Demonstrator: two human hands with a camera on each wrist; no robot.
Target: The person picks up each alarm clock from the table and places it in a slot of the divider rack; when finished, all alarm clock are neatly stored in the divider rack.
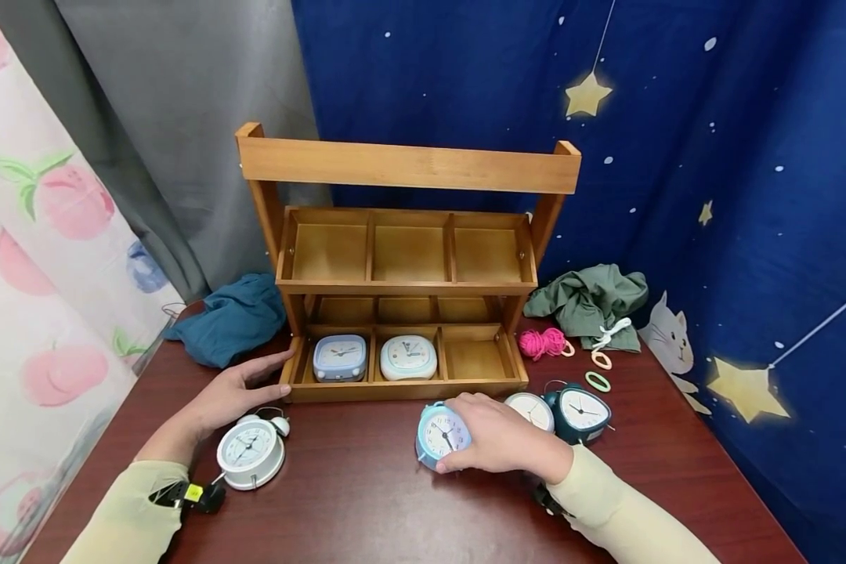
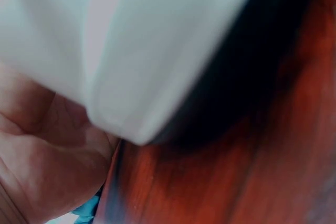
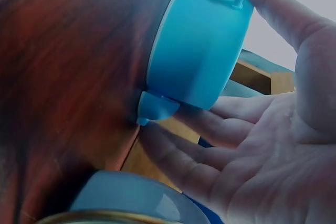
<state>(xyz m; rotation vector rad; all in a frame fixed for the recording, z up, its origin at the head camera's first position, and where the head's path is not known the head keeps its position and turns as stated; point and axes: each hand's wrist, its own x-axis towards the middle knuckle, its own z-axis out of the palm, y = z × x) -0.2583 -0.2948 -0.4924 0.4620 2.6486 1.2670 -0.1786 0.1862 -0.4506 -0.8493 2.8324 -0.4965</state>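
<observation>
My right hand (image 1: 497, 431) grips a light blue alarm clock (image 1: 442, 435) between thumb and fingers, in front of the wooden shelf. The right wrist view shows the clock's bright blue side (image 3: 197, 40) close to the palm. My left hand (image 1: 229, 398) rests its fingers against the left end of the shelf's lower tray (image 1: 409, 389). Beneath that hand a white twin-bell alarm clock (image 1: 250, 452) stands on the table, its blurred casing (image 2: 142, 51) filling much of the left wrist view. A blue-violet square clock (image 1: 340, 358) and a white-and-mint clock (image 1: 408, 358) sit in the tray's left and middle compartments.
Right of my right hand stand a white-faced clock (image 1: 531, 410) and a dark green clock (image 1: 580, 413). Behind them lie pink yarn (image 1: 541, 343), small rings (image 1: 597, 381) and a green cloth (image 1: 592, 294). A teal cloth (image 1: 229, 319) lies left of the shelf's upper tray (image 1: 409, 287).
</observation>
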